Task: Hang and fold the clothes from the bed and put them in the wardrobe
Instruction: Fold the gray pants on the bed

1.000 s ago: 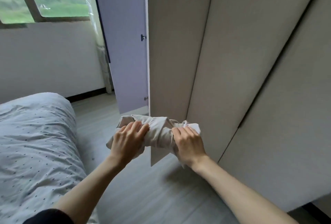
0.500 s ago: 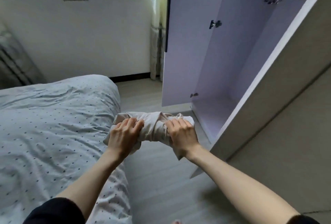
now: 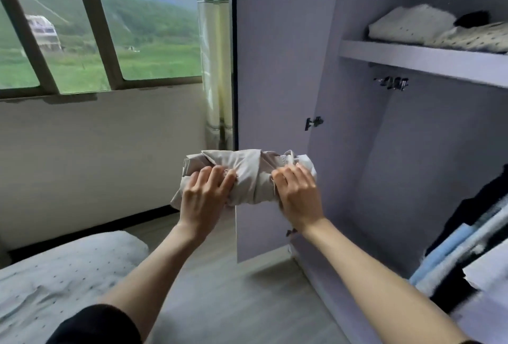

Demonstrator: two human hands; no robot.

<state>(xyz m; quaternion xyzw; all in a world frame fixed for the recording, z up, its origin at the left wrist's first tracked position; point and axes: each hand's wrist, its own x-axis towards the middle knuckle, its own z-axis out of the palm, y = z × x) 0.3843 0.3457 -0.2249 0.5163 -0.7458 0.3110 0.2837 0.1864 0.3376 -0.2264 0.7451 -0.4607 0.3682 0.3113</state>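
Folded beige garment (image 3: 247,176): rolled into a compact bundle, held in the air in front of the open wardrobe (image 3: 412,151), level with the lower edge of the wardrobe's open door (image 3: 272,68). Not touching the wardrobe or the bed.

Left hand (image 3: 203,195): grasps the bundle's end farther from the wardrobe interior, fingers curled over the top of the cloth. Right hand (image 3: 299,198): grasps the end nearer the wardrobe interior, fingers likewise wrapped over the top. Both arms extended, forearms bare; a dark sleeve (image 3: 93,327) shows at the left upper arm.

Wardrobe, interior: pale lilac panels. Upper shelf (image 3: 423,60) carries folded items, one white (image 3: 409,24), one pale with small dots (image 3: 478,38), and something dark behind them, not identifiable. A metal fitting (image 3: 391,83) sits just beneath the shelf. Low in the wardrobe, at its near side, stacked or hanging clothes (image 3: 467,244) in black, light blue and white; blurred, exact arrangement cannot be told.

Outside the wardrobe, on its door side: curtain (image 3: 215,68) just beside the door, then a window (image 3: 96,27) with green hills beyond. Bed (image 3: 55,275) with dotted grey cover lies across the floor (image 3: 233,302) from the wardrobe.
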